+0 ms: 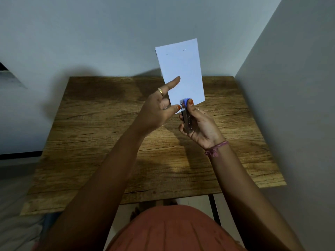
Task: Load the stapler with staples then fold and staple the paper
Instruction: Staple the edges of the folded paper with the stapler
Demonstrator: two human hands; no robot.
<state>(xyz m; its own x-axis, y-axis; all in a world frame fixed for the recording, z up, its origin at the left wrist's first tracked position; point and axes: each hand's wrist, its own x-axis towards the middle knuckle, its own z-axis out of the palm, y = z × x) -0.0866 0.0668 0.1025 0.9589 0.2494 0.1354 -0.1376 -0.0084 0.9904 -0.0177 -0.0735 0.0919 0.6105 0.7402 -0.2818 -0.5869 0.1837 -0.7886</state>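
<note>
Both forearms reach up from the bottom of the frame over the wooden table (108, 142). At centre, the folded paper (181, 73) stands upright, pinched by the left hand (157, 109), index finger extended. Directly right, the right hand (201, 125) squeezes the stapler (186, 116), its long axis pointing up onto the paper's lower edge.

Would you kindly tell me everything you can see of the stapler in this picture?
The stapler is small, with a silvery metal body and a blue plastic cap at its front end. It is held above the wooden table, pointing away from the person, in the grip of the right hand, whose thumb presses on the blue cap. Its front end sits over the bottom edge of the white paper, which the left hand holds upright. Whether a staple has gone in cannot be seen.
</note>
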